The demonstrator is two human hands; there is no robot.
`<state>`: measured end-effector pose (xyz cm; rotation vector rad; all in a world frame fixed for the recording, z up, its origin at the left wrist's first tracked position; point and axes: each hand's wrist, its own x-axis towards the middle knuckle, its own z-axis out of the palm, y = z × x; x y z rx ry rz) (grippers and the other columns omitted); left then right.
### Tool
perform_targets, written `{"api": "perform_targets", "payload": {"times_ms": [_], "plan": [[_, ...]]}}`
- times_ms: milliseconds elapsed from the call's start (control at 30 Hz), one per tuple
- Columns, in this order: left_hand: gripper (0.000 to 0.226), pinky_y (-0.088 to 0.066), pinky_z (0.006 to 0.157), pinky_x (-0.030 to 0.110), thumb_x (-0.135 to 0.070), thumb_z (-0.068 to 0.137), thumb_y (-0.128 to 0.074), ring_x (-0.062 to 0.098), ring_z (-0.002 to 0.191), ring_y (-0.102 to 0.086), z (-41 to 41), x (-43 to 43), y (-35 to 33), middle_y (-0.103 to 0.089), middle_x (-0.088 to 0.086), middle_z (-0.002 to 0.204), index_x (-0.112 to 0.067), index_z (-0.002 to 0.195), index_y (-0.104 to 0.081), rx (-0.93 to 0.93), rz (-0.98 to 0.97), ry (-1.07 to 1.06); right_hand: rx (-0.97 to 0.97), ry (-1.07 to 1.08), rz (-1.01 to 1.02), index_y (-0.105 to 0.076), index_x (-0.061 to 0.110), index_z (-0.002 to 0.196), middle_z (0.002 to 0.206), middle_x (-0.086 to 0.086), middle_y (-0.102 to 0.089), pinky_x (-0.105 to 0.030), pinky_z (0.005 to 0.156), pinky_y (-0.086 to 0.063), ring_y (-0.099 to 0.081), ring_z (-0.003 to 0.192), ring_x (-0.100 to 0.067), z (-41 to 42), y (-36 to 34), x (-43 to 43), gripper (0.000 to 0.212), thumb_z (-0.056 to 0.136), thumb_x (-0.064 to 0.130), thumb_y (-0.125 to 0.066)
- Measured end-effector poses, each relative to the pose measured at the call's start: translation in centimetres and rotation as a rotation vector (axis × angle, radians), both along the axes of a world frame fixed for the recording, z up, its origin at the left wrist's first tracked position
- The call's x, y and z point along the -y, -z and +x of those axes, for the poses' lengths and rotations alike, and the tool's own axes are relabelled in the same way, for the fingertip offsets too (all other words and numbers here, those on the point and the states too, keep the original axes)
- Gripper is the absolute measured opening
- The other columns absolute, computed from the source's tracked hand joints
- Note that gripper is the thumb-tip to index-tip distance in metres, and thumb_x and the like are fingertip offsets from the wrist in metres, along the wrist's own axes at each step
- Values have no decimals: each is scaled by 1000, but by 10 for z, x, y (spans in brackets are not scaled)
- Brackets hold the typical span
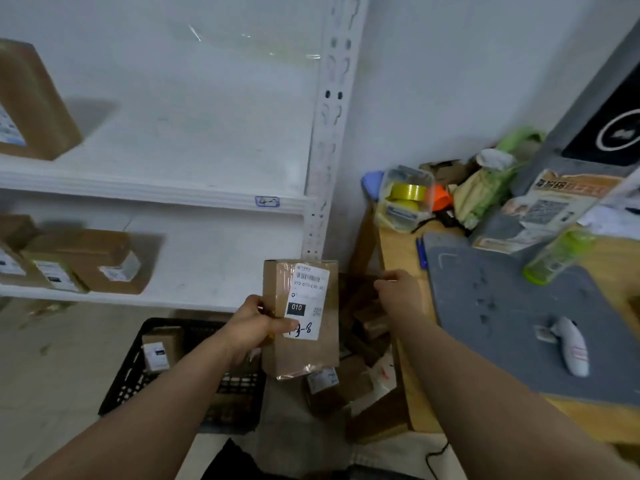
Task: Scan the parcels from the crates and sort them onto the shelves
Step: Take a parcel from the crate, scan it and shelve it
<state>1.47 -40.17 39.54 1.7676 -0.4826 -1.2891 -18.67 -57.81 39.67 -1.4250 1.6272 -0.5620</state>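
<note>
The left hand (256, 327) gripped the parcel (301, 317) upright before the shelves (156, 197), label facing up, likely to read its handwritten shelf code, while the right hand (398, 292) hovered just beside it, curled, perhaps empty, I could not tell.

upper-shelf parcel (33, 102) cut off at left, shelf tag (267, 201) perhaps 4-2
</note>
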Motion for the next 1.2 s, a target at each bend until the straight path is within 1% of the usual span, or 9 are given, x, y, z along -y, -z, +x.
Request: {"api": "perform_targets", "payload": {"times_ms": [133,267,333,467,600,733,867,1000,1200], "plan": [[70,-55,72,30,-6,74,-87,18,96,-66,-37,25,17,-66,2,111,-11,128,-43,-5,26,-14,-290,21,141,-51,13,133,119,-11,-58,-47,88,-57,-60,104,-32,-72,41,34,54,82,23,-67],[71,-55,72,29,-6,75,-86,16,93,-66,-60,43,28,-67,0,110,-11,130,-42,-17,53,3,-507,54,331,-38,11,136,127,-19,-51,-48,87,-56,-56,109,-39,-117,82,48,100,57,53,-85],[67,-53,67,26,-5,76,-85,14,91,-65,-68,49,31,-66,-1,107,-11,127,-43,-17,67,-6,-520,25,413,-32,6,143,133,-22,-46,-51,94,-54,-53,117,-40,-124,84,44,93,72,39,-84],[67,-57,75,36,0,74,-84,24,102,-69,-78,56,49,-73,5,112,-12,130,-49,-60,105,-47,-447,-185,528,-26,2,152,140,-19,-46,-38,101,-52,-54,123,-32,-132,92,44,72,95,18,-66],[71,-57,91,49,5,69,-80,33,106,-68,-85,59,60,-75,8,110,-13,131,-50,-92,161,-72,-265,-178,532,-52,-3,127,114,-20,-59,-48,92,-57,-62,105,-35,-137,93,36,39,92,7,-64],[74,-56,72,40,8,70,-76,32,102,-67,-87,62,67,-73,13,111,-9,134,-43,-100,194,-115,53,-230,662,-60,8,104,88,-12,-61,-36,64,-51,-58,74,-26,-136,61,25,14,92,9,-68],[76,-60,63,36,12,70,-79,29,97,-68,-94,63,73,-68,14,114,-8,132,-39,-57,204,-214,246,-335,680,-65,7,110,72,-5,-63,-35,64,-49,-56,62,-20,-131,36,26,22,90,11,-72],[75,-55,51,28,10,69,-81,21,87,-66,-96,68,75,-67,15,118,-5,133,-44,-27,181,-245,343,-409,659,-66,6,108,74,-5,-63,-34,63,-50,-59,63,-19,-121,22,32,26,86,18,-76],[71,-56,60,31,12,73,-79,31,105,-64,-101,71,69,-62,15,121,-3,129,-37,51,163,-264,436,-457,659,-66,10,107,81,-5,-63,-33,64,-52,-62,67,-18,-115,17,37,28,85,25,-75]]}}
